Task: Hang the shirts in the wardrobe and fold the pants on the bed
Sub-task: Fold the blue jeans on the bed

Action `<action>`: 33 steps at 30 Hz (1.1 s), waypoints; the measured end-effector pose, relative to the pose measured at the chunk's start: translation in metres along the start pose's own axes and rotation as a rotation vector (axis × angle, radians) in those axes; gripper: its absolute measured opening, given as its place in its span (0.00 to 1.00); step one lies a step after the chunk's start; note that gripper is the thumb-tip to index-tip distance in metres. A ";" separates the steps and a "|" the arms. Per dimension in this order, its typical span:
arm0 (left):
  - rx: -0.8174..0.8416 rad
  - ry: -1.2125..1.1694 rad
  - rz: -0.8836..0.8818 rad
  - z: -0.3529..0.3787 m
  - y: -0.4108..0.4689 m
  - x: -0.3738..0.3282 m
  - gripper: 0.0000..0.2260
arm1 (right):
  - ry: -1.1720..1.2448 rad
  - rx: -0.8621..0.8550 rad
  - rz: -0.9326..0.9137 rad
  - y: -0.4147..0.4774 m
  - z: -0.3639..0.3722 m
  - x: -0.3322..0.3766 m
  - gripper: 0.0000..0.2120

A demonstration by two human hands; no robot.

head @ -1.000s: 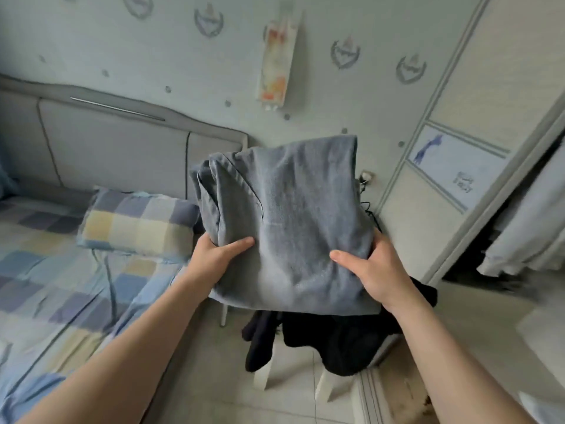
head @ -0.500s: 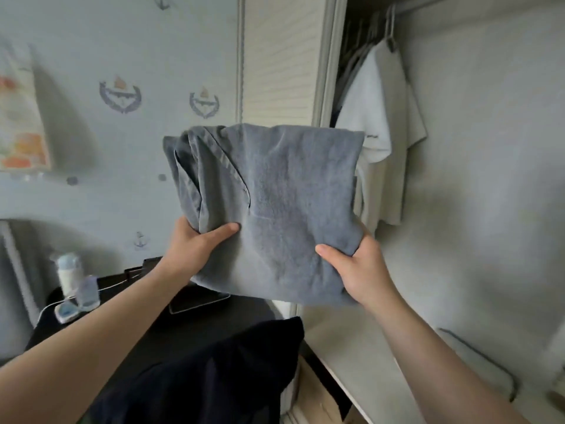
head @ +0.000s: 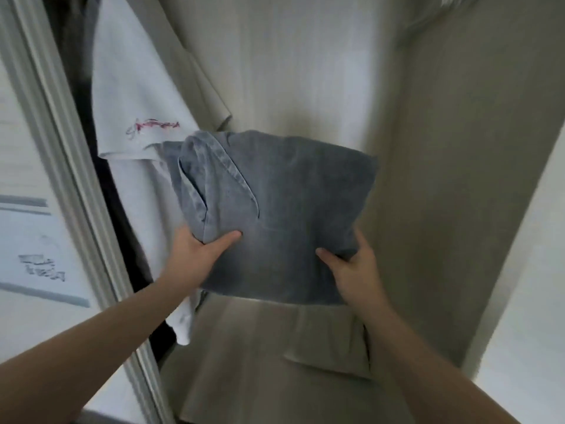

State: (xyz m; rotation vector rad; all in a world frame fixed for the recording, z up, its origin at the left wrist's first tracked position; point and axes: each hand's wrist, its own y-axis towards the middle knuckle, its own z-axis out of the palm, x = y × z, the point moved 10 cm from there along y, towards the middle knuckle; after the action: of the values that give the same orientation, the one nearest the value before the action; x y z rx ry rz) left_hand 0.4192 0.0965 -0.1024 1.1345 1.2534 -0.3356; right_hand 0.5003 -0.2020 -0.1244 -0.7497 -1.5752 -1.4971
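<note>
While a folded pair of grey pants (head: 275, 215) is held in front of the open wardrobe (head: 458, 179), both near corners are clamped. One is gripped by the left hand (head: 195, 255), thumb laid on top and fingers hidden beneath, and the other is pinched likewise by the right hand (head: 351, 270). The pants are held in the air above the wardrobe's shelf (head: 275, 362), seemingly clear of it. Folding of this pair is judged done, and only setting it down appears left. A white shirt (head: 137, 117) with pink lettering is seen hanging at the wardrobe's left side, just beside the pants, so hanging is at least partly finished. Whether more clothes remain cannot be told, since the bed is out of sight.
</note>
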 end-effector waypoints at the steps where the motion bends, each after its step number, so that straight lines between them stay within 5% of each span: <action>1: 0.030 -0.015 -0.001 0.018 0.011 0.013 0.21 | -0.025 -0.042 0.009 0.004 -0.008 -0.009 0.24; 6: 0.198 -0.020 -0.034 0.110 0.050 0.083 0.32 | -0.164 -0.191 0.114 0.028 -0.048 -0.073 0.20; 9: 0.220 0.032 -0.050 0.153 0.064 0.118 0.27 | -0.213 -0.324 0.180 0.036 -0.069 -0.125 0.13; 16: 0.336 0.122 -0.211 0.225 0.063 0.236 0.29 | -0.238 -0.487 0.382 0.028 -0.088 -0.244 0.18; 25: 0.491 0.045 -0.448 0.282 0.043 0.384 0.25 | -0.216 -0.510 0.624 0.016 -0.105 -0.363 0.24; 33: 0.576 0.059 -0.645 0.343 0.018 0.524 0.21 | -0.408 -0.428 0.793 0.022 -0.140 -0.471 0.20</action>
State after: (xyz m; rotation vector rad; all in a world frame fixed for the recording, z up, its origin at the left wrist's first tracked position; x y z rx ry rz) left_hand 0.8106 0.0138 -0.5849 1.1869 1.6128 -1.2134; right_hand 0.7715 -0.2834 -0.5268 -1.7685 -0.9987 -1.1057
